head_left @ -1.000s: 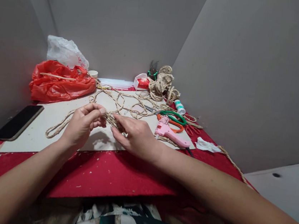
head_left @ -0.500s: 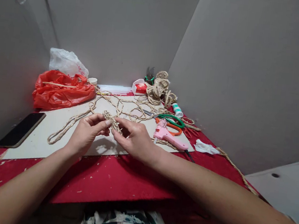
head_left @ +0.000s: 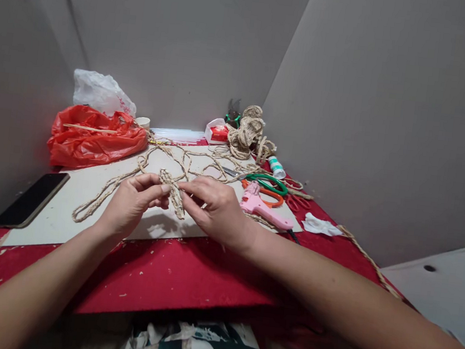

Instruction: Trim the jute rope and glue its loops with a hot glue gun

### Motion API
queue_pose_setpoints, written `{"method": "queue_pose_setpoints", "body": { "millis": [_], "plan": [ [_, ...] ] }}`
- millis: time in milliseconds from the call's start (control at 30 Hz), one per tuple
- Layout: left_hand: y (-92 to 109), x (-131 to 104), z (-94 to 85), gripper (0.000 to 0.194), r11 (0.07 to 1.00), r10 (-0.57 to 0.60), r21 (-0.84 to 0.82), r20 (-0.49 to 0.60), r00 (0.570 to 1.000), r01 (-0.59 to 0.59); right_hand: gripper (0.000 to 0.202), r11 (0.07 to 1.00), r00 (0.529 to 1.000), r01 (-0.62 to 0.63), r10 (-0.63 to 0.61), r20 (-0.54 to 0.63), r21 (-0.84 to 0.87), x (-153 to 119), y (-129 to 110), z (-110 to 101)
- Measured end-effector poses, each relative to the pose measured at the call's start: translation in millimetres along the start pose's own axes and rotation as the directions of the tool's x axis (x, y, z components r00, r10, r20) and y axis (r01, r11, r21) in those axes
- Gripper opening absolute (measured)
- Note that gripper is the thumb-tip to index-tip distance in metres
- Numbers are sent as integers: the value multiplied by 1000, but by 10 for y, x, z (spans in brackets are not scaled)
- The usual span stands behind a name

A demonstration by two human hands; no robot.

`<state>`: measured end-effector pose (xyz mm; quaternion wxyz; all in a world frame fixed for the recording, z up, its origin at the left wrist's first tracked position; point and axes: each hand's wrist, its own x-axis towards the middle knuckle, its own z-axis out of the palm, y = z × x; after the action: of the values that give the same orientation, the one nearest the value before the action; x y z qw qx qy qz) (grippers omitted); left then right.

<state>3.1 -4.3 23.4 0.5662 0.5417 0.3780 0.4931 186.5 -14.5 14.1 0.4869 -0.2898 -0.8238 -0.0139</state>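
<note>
Between my hands, above the pale board [head_left: 42,225], is a small piece of coiled braided straw rope [head_left: 176,200], seen nearly edge-on. My left hand [head_left: 137,200] pinches its left side between thumb and fingers. On the other side, my right hand [head_left: 212,206] has its thumb and index fingertips on the piece's right edge. Behind it, a long loose braided rope [head_left: 106,194] winds across the board. To the right of my right hand lie a pink glue gun [head_left: 260,207] and green-handled scissors [head_left: 271,183], with an orange handle [head_left: 269,198] beside them.
A red plastic bag [head_left: 93,142] and a phone [head_left: 32,199] lie at left. Toward the back are clear glue sticks [head_left: 178,136], a red-and-white box [head_left: 216,132] and a bundle of rope [head_left: 245,134]. Crumpled tissue [head_left: 319,225] rests on the red cloth [head_left: 186,281] at right.
The coiled rope piece has turned in my fingers, its lower end now pointing more downward. My right hand has shifted slightly right, uncovering more of it.
</note>
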Motion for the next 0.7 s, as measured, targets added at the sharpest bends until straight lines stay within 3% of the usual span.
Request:
{"method": "queue_pose_setpoints", "body": {
  "millis": [133,400,600,700],
  "plan": [
    [-8,-4,13,15,1000,-4,3,6,1000,4,22,997,998,26,-21,61,-71,-29,0,-6],
    [-48,-2,16,17,1000,18,23,-32,999,-18,22,1000,996,-28,27,88,1,-79,-44,0],
    [-54,0,39,22,1000,14,-10,-62,998,-14,25,988,980,-147,153,129,-52,-98,-63,59],
    [-49,4,41,25,997,-2,-80,-42,999,-1,19,981,978,-194,193,80,7,-72,-73,51]
  ]
}}
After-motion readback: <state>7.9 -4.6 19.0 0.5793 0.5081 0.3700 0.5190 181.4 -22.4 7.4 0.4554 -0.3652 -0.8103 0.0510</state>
